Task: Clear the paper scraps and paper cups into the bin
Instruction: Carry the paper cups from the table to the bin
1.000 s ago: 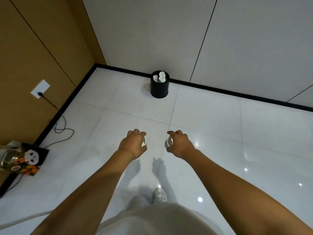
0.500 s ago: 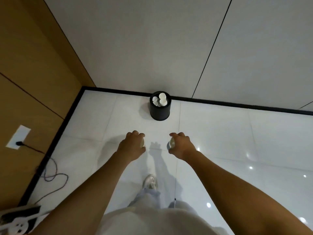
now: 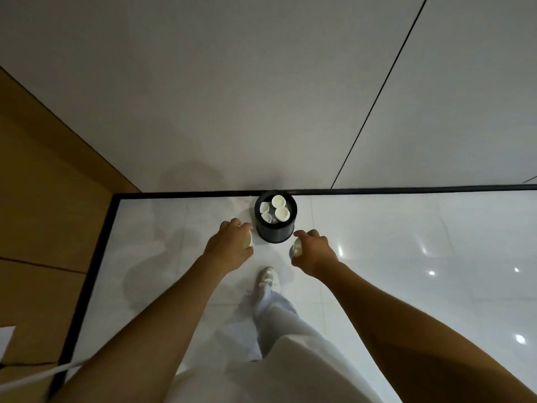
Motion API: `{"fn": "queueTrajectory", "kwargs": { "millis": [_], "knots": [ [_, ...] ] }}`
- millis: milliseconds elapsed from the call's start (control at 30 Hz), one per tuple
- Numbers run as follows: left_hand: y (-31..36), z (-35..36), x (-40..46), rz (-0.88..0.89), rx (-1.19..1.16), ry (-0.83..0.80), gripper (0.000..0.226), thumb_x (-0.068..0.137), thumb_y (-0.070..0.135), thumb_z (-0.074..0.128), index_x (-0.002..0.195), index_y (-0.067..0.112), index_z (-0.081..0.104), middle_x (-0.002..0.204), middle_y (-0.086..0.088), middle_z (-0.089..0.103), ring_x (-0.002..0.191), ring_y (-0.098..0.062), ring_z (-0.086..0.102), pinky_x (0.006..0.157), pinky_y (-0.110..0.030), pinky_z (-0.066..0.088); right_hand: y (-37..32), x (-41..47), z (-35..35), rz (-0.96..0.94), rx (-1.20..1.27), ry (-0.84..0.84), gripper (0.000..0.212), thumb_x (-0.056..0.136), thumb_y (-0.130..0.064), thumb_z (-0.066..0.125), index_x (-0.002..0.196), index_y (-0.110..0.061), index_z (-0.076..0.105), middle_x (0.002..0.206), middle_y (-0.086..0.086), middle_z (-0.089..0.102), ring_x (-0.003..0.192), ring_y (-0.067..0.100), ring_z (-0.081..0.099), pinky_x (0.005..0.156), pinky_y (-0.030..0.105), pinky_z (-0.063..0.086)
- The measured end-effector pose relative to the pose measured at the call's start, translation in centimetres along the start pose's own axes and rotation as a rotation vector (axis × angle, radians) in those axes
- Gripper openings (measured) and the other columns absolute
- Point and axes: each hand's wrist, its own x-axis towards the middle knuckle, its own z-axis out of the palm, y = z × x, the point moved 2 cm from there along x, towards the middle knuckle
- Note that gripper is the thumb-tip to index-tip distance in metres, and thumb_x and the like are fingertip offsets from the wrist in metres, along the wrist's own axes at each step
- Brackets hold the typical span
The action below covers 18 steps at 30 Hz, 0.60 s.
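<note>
now each hand, left hand (image 3: 229,248) and right hand (image 3: 315,251), grips a white paper cup (image 3: 250,239) just short of the round black bin (image 3: 276,221) between them, so dropping calls for reaching over its rim.

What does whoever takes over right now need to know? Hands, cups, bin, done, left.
Left hand grips a paper cup, just left of the bin.
Right hand grips another cup, just right of the bin.
Bin stands on the floor against the wall; four white cups show inside it.
Done: those cups binned.
Left: drop both held cups in. No paper scraps are visible in this view.
</note>
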Motion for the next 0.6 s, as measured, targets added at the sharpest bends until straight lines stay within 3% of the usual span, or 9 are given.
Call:
{"fn": "queueTrajectory", "kwargs": {
  "millis": [267, 600],
  "knots": [
    [-1.9, -6.6, 15.0, 0.133, 0.085, -0.074, 0.053, 0.089, 0.028, 0.058, 0.139, 0.020, 0.041, 0.138, -0.002, 0.040, 0.128, -0.024, 0.035, 0.093, -0.039, 0.046, -3.7, 12.6, -5.6, 0.115, 0.110, 0.053, 0.064, 0.084, -0.024, 0.067, 0.141, -0.019, 0.038, 0.134, 0.011, 0.042, 0.121, 0.033, 0.041, 0.094, 0.039, 0.045],
    [-1.6, -8.8, 30.2, 0.452, 0.242, -0.283, 0.050, 0.087, 0.025, 0.060, 0.135, 0.020, 0.047, 0.136, -0.001, 0.043, 0.125, -0.024, 0.037, 0.097, -0.039, 0.045, -4.4, 20.7, -6.0, 0.474, 0.364, 0.094, 0.060, 0.084, -0.022, 0.066, 0.138, -0.021, 0.041, 0.133, 0.009, 0.042, 0.123, 0.031, 0.039, 0.089, 0.039, 0.046]
  ]
}}
